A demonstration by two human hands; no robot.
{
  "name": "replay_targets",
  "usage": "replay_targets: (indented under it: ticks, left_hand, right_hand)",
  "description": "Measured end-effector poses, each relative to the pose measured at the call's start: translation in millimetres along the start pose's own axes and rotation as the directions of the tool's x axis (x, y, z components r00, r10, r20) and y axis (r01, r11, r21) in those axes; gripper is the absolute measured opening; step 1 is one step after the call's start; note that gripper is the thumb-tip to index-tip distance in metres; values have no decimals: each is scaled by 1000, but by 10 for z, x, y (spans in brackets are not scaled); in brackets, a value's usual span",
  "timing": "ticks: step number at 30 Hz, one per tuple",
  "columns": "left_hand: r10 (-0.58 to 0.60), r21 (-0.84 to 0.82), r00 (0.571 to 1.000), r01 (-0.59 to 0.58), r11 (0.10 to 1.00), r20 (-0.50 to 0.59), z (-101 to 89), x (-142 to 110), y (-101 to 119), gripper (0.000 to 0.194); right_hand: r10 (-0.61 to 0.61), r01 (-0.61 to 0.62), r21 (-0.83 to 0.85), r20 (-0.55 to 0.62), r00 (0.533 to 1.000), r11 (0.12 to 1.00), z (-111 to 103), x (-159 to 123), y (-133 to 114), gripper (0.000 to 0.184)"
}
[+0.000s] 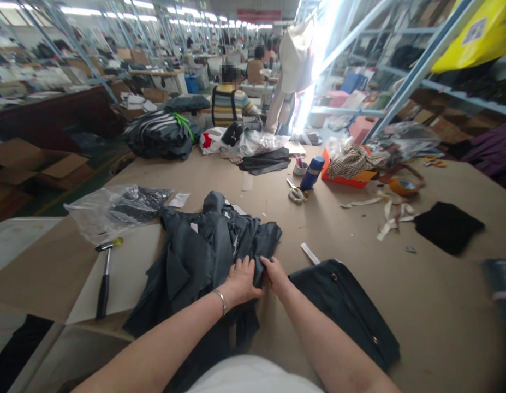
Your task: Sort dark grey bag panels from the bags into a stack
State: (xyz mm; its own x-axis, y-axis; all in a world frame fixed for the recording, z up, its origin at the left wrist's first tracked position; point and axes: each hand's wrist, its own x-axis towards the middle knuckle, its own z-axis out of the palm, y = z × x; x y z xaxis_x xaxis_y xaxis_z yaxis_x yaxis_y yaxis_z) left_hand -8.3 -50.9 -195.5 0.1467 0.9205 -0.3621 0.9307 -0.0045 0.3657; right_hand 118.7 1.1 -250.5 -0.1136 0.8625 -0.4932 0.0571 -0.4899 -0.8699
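A loose pile of dark grey garment pieces (195,245) lies in front of me on the table. My left hand (241,281) rests on its right side, fingers laid over the cloth and thumb held apart. Just to the right, my right hand (275,273) has its thumb and fingers closed at the edge of a dark grey fabric piece (259,268); the fingertips are partly hidden. Beside my right forearm lies a folded dark piece with a zipper (351,305), and a white strip (310,253) sits at its upper edge.
A hammer (105,284) and a clear plastic bag (113,210) lie left. Farther back are scissors (297,194), a blue bottle (313,172) and an orange box (346,177). Black cloth (447,226) lies right. A person (230,103) sits beyond the brown table (330,229).
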Motion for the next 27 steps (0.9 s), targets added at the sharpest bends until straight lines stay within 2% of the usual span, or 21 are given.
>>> replay_targets:
  ticks: [2,4,5,6,7,8,9,10,11,12,13,14,15,16,17,19,20,21,23,24,27]
  left_hand:
    - [-39,-53,999,37,998,-25,33,15,71,91]
    - [-59,-237,992,31,971,-115,-16,25,109,69]
    - [-71,-379,984,3,925,-164,-78,13,115,57]
    - [-92,-544,976,-30,838,-196,-160,-16,112,49]
    - [-125,-713,972,-56,699,-199,-253,-64,98,43]
    - [-162,-855,973,-59,515,-165,-345,-127,72,40]
    - [-197,-949,975,-37,313,-103,-425,-203,33,40]
    - [-227,-991,973,-15,132,-45,-482,-284,-18,43]
    - [-251,-1000,968,-1,1,-1,-511,-363,-80,46]
    - [-267,-998,964,0,-70,19,-509,-437,-148,48]
    - [-287,-996,958,-1,-84,23,-479,-502,-218,50]
    - [-318,-998,948,3,-61,23,-429,-560,-285,53]
    - [-358,-1000,933,21,-21,27,-368,-613,-344,59]
    - [-406,-998,913,53,24,38,-308,-665,-390,66]
    - [-461,-994,887,78,75,35,-259,-719,-420,74]
    - [-536,-976,841,50,210,-72,-220,-831,-428,79]
    - [-519,-958,841,3,288,-153,-230,-882,-405,73]
    - [-469,-932,853,-52,359,-228,-253,-921,-365,61]
    - [-326,-880,893,-139,455,-310,-299,-933,-245,33]
    - [-251,-865,918,-159,476,-307,-305,-895,-174,25]
    - [-74,-837,968,-168,520,-240,-217,-623,5,26]
  right_hand:
    - [-98,97,-27,-50,994,995,59,-72,-112,33]
    - [-191,186,-80,-50,980,979,119,-180,-296,30]
    - [-233,229,-106,-32,972,968,152,-256,-417,28]
    - [-272,270,-122,-3,962,955,189,-350,-555,26]
    - [-321,325,-138,51,946,936,229,-460,-702,25]
    - [-386,404,-153,134,913,902,270,-581,-849,27]
    - [-456,498,-166,238,858,851,310,-707,-983,31]
    - [-518,598,-173,353,779,782,341,-828,-1091,37]
    - [-565,692,-175,457,687,700,360,-933,-1162,40]
    - [-599,770,-178,531,599,613,360,-1014,-1184,40]
    - [-620,822,-190,572,537,537,335,-1064,-1155,37]
    - [-635,845,-213,577,514,490,284,-1080,-1074,32]
    - [-647,846,-248,554,524,473,205,-1067,-948,28]
    - [-655,821,-289,498,568,492,103,-1030,-789,25]
    - [-642,761,-330,410,648,558,-14,-977,-613,24]
    - [-526,557,-370,191,829,743,-239,-850,-270,21]
    - [-445,449,-365,101,890,816,-319,-782,-129,21]
    - [-368,361,-353,51,929,863,-360,-711,-18,22]
    - [-266,269,-330,56,962,905,-311,-548,111,26]
    - [-239,251,-319,77,968,914,-228,-453,136,28]
    - [-162,177,-315,72,984,933,122,-134,132,32]
